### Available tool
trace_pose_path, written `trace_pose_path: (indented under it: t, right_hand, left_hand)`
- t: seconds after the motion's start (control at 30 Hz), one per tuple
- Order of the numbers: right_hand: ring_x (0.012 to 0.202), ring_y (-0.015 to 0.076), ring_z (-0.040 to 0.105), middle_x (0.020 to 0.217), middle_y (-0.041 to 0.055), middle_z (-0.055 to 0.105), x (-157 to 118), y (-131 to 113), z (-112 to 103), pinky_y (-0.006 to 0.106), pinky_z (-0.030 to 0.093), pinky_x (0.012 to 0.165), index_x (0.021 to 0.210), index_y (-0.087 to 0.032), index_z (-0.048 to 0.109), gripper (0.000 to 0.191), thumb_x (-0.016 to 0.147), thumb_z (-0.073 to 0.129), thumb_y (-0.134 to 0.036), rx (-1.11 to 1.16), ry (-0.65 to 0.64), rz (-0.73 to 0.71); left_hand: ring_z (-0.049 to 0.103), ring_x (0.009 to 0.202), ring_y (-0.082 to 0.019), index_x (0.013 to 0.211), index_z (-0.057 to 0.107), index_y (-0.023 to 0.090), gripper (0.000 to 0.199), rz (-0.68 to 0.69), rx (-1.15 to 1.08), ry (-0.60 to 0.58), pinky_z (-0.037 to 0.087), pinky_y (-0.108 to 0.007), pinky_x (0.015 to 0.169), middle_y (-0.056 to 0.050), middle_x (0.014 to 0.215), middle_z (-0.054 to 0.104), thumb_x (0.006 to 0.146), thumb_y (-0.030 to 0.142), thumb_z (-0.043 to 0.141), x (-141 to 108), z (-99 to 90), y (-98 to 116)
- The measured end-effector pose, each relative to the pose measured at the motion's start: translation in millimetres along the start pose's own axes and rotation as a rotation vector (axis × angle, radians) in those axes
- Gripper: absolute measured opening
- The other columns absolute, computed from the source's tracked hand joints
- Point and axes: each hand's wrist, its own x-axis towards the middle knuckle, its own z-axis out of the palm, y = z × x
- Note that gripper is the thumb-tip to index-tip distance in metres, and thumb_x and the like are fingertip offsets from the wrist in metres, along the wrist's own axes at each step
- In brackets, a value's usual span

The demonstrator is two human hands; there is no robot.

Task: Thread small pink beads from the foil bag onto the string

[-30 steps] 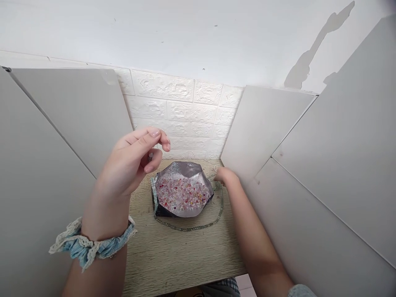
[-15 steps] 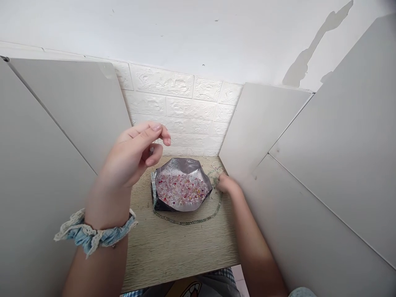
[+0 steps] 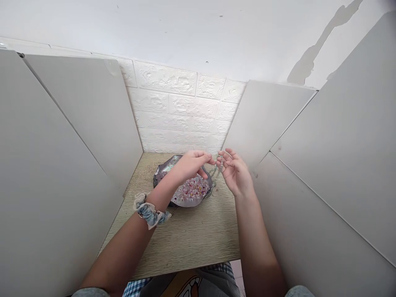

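Observation:
My right hand (image 3: 237, 174) is raised at the right end of the bag, palm turned up. A string of pale green and clear beads (image 3: 221, 161) hangs at its curled fingertips, with more strands trailing down toward the table. Close to it, my left hand (image 3: 194, 161) reaches across above the bag, fingers together and pointing right. What its fingertips hold, if anything, is too small to make out. Beneath the left wrist lies an open silvery-grey bag (image 3: 188, 203), its rim folded out. Loose pink, clear and red beads (image 3: 194, 189) fill it, partly hidden by my left forearm.
The bag rests on a small wood-grain table (image 3: 185, 243). Pale panels (image 3: 83, 103) enclose the left side, and similar panels (image 3: 324, 173) stand close on the right. A white brick-patterned wall (image 3: 182, 103) closes off the back.
My left hand has swung right and down from the left of the bag to beside my right hand. My right hand has lifted off the table with the beaded string, whose front loop has been drawn in.

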Motion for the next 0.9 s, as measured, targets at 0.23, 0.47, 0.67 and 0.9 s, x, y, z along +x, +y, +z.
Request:
trace_pose_path:
  t: [0.23, 0.47, 0.67, 0.9]
  right_hand:
    - [0.101, 0.0173, 0.05, 0.105, 0.0034, 0.053, -8.9, 0.5, 13.0, 0.028, 0.046, 0.071, 0.087, -0.022, 0.048, 0.025, 0.064, 0.043, -0.017, -0.385, -0.017, -0.235]
    - [0.098, 0.016, 0.052, 0.105, 0.003, 0.054, -2.3, 27.3, -2.9, 0.032, 0.041, 0.083, 0.097, -0.023, 0.047, 0.028, 0.07, 0.041, -0.022, -0.757, 0.065, -0.301]
    - [0.092, 0.0216, 0.053, 0.104, 0.0116, 0.054, 21.0, 30.1, -19.8, 0.034, 0.041, 0.074, 0.102, -0.018, 0.048, 0.031, 0.075, 0.039, -0.029, -1.419, 0.316, -0.162]
    - [0.046, 0.0155, 0.053, 0.052, 0.006, 0.056, 53.6, 13.1, -41.4, 0.027, 0.04, 0.047, 0.074, -0.016, 0.053, 0.057, 0.074, 0.023, -0.064, -1.215, 0.217, 0.43]
  left_hand:
    - [0.05, 0.041, -0.003, 0.08, 0.055, 0.015, 0.028, 0.022, -0.075, -0.133, 0.019, -0.015, 0.033, -0.004, 0.091, 0.058, 0.076, 0.04, 0.043, 0.6, 12.8, -4.7]
    - [0.038, 0.037, 0.0, 0.071, 0.046, 0.014, 0.021, 0.1, -0.321, -0.138, 0.017, -0.014, 0.032, -0.001, 0.072, 0.054, 0.079, 0.034, 0.043, -11.6, 3.9, 13.4]
    - [0.037, 0.036, 0.001, 0.07, 0.044, 0.015, 0.022, 0.235, -0.352, -0.128, 0.017, -0.014, 0.031, 0.0, 0.071, 0.054, 0.079, 0.034, 0.044, -34.8, -8.0, 33.7]
    - [0.03, 0.029, 0.003, 0.066, 0.043, 0.016, 0.021, 0.398, -0.348, 0.089, 0.011, -0.015, 0.026, 0.002, 0.067, 0.051, 0.081, 0.032, 0.04, -63.5, -29.4, 53.3]
